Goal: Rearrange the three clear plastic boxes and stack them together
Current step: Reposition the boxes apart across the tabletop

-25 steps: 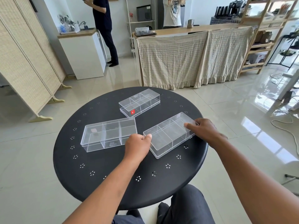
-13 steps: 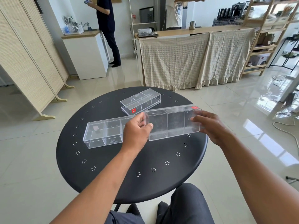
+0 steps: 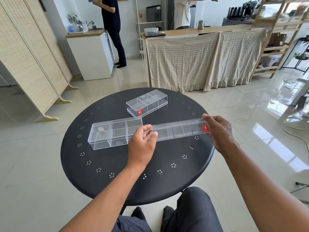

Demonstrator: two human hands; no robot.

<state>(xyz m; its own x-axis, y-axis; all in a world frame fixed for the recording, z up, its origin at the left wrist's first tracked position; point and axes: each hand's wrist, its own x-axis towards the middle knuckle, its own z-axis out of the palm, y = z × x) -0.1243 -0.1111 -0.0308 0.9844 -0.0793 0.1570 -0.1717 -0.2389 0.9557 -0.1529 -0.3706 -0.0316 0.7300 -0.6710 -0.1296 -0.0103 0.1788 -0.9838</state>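
Three clear plastic boxes with inner dividers are over a round black table. One box, with a red sticker at its right end, is held above the table between my two hands, seen nearly edge-on. My left hand grips its left end and my right hand grips its right end. A second box lies flat on the table just left of my left hand. The third box, also with a red sticker, lies at the far side of the table.
A folding rattan screen stands at the left. Behind the table are a cloth-draped counter and a white cabinet, with two people standing. Wooden shelves and floor cables are at the right.
Both hands lifted the right-hand box off the table, tipped it up on edge, then turned it toward level. The other two boxes stayed put.
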